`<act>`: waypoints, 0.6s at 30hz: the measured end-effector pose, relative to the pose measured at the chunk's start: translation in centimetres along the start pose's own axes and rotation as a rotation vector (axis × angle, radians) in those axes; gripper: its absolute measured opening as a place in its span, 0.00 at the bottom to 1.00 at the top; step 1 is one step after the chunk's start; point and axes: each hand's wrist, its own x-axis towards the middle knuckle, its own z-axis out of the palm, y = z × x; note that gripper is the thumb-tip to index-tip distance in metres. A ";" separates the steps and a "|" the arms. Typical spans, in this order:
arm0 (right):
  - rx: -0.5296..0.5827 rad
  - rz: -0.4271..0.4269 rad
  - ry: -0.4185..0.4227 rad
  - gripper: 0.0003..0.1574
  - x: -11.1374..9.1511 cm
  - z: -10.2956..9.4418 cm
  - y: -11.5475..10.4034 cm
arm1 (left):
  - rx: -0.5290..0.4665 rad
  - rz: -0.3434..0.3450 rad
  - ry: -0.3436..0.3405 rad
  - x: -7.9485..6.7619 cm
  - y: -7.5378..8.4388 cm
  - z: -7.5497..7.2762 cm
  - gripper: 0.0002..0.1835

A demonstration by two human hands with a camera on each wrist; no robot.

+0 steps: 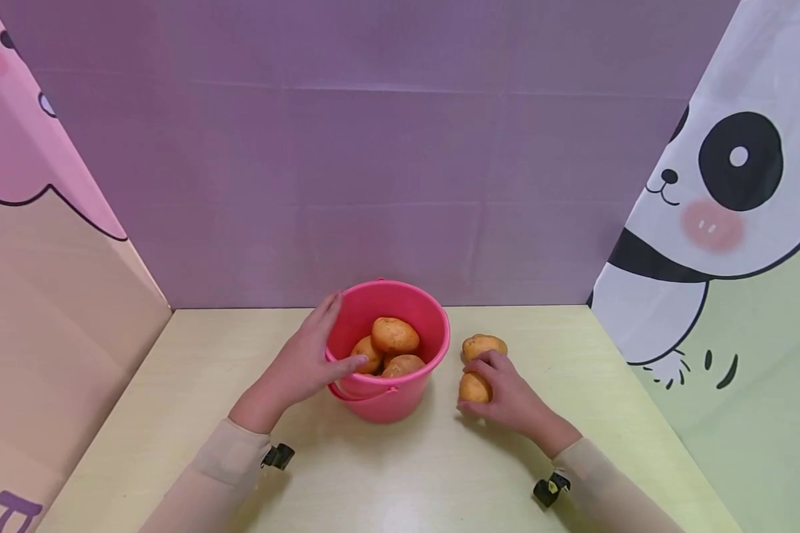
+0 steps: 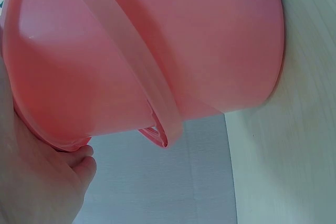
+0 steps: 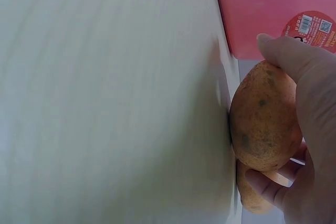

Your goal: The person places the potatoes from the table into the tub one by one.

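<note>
A pink bucket (image 1: 383, 403) stands upright on the table with several potatoes inside, one potato (image 1: 395, 335) lying on top. My left hand (image 1: 300, 363) holds the bucket's left rim, its thumb over the front edge; the left wrist view shows fingertips (image 2: 84, 163) by the rim and the bucket's hanging handle (image 2: 142, 61). To the right of the bucket, my right hand (image 1: 510, 396) grips a potato (image 3: 265, 116) between thumb and fingers, low at the tabletop. Just behind it lies another potato (image 1: 484, 345), partly covered by the fingers.
The pale wooden table (image 1: 387, 488) ends at a purple backdrop (image 1: 387, 185). Side panels flank it, with a pink cartoon figure at left and a panda (image 1: 720, 192) at right. A round red sticker (image 3: 310, 29) is on the bucket's side.
</note>
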 end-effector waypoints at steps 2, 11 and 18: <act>0.011 0.016 -0.006 0.37 0.0 0.0 -0.1 | -0.002 0.003 0.001 0.0 0.0 0.0 0.65; 0.057 0.039 -0.006 0.36 -0.1 0.0 0.1 | 0.005 0.004 0.002 -0.1 0.2 -0.1 0.65; 0.154 0.047 0.007 0.36 -0.1 -0.7 -0.2 | 0.004 0.002 0.001 -0.1 0.3 -0.1 0.65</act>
